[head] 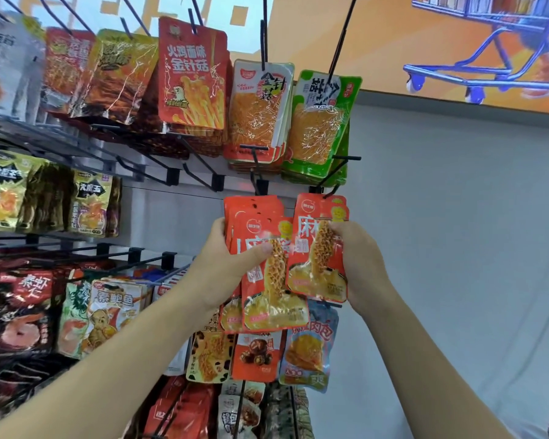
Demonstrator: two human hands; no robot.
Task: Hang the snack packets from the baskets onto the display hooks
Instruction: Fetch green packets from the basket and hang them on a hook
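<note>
1. Hanging packets point(86, 204) crowd the hooks at the far left of the rack, their edges overlapping row upon row.
2. Right of them in the middle row, bare black hooks point(216, 182) jut out over an open strip of white back panel.
3. The left hand point(225, 264) grips a stack of orange packets point(267, 289), with the thumb across the front and the fingers behind its left edge.
4. A single orange packet point(320, 258) overlaps the stack's right edge. Its top edge meets the tip of a black hook point(346, 158) under the green packets point(320, 128). Whether the hook is threaded through cannot be told.
5. The right hand point(358, 261) pinches that packet's right edge with curled fingers. A pale-blue packet point(311, 343) hangs just below.
6. Past the rack's right edge lies a bare grey wall point(457, 232), with open space beside the right forearm.
</note>
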